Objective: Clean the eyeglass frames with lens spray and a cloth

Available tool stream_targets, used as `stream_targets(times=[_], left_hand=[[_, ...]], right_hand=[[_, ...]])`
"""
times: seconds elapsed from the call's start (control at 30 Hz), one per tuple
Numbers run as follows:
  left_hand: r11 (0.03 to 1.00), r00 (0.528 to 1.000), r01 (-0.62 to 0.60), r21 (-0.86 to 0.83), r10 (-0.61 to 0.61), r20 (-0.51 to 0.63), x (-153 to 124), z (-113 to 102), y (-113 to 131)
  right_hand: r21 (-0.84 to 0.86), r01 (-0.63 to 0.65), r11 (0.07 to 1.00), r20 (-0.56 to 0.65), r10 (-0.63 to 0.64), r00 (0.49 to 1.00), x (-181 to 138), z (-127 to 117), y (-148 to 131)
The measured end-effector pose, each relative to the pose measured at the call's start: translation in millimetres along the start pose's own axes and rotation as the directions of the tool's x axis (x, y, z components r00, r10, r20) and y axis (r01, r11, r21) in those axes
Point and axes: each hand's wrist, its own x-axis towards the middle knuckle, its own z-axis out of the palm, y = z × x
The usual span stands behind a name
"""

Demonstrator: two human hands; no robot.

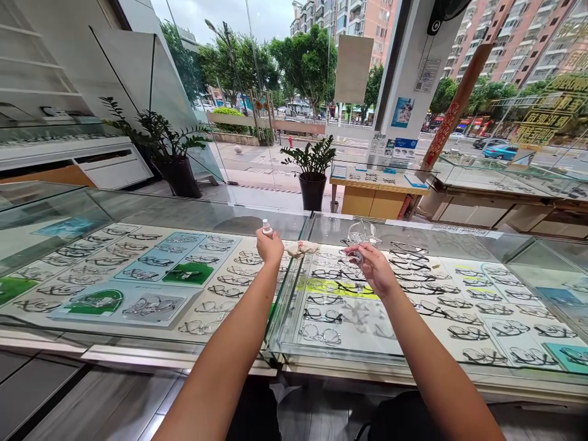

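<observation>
My left hand (270, 246) is closed around a small white spray bottle (265, 225), its top sticking up above the fingers. A pair of clear, thin-framed eyeglasses (362, 233) is pinched in my right hand (374, 266), raised above the glass counter. Between the two hands a crumpled beige cloth (302, 248) with red marks lies on the glass top, near the seam of two showcases. Below both hands, rows of eyeglasses (323, 315) show through the glass.
The left showcase (138, 306) holds frames on blue and green cards. Behind the counter stand a potted plant (313, 190), another potted plant (177, 174) and a wooden display table (367, 199) by the window. A long brown pole (452, 116) leans at the right.
</observation>
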Motion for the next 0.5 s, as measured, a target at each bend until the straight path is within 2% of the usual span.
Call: stream_targets(times=[0.13, 0.2, 0.23, 0.27, 0.3, 0.33, 0.4, 0.47, 0.5], left_hand=[[1.0, 1.0, -0.008, 0.013, 0.009, -0.027, -9.7, -3.9, 10.9], [0.997, 0.989, -0.068, 0.022, 0.07, -0.132, -18.8, -10.1, 22.4], [0.99, 0.968, -0.135, 0.033, 0.139, -0.207, -24.0, -14.2, 29.0], [0.968, 0.925, -0.245, 0.058, 0.251, -0.286, -29.2, -18.8, 35.7], [0.93, 0.878, -0.358, 0.086, 0.367, -0.308, -34.2, -23.5, 42.0], [0.886, 0.849, -0.451, 0.106, 0.463, -0.256, -38.7, -27.8, 47.4], [0.817, 0.823, -0.564, 0.117, 0.568, -0.006, -45.0, -34.3, 54.7], [0.778, 0.789, -0.608, 0.159, 0.57, 0.228, -47.8, -36.3, 56.8], [0.751, 0.769, -0.629, 0.199, 0.565, 0.299, -48.1, -35.5, 56.1]], right_hand=[[-0.005, 0.003, 1.0, 0.005, -0.003, 1.0, -0.5, 0.0, -0.2], [-0.003, 0.006, 1.0, 0.008, -0.006, 1.0, -0.3, -0.5, 0.0], [0.002, 0.009, 1.0, 0.008, -0.009, 1.0, 0.0, -0.9, 0.3], [0.007, 0.01, 1.0, 0.009, -0.01, 1.0, 0.3, -1.3, 0.6], [0.009, 0.011, 1.0, 0.011, -0.011, 1.0, 0.5, -1.7, 0.9], [0.008, 0.012, 1.0, 0.014, -0.012, 1.0, 0.8, -2.1, 1.2], [0.0, 0.013, 1.0, 0.017, -0.013, 1.0, 1.1, -2.7, 1.9], [-0.007, 0.018, 1.0, 0.01, -0.018, 1.0, 1.3, -3.0, 2.5], [-0.006, 0.022, 1.0, 0.005, -0.021, 1.0, 1.4, -3.1, 2.6]])
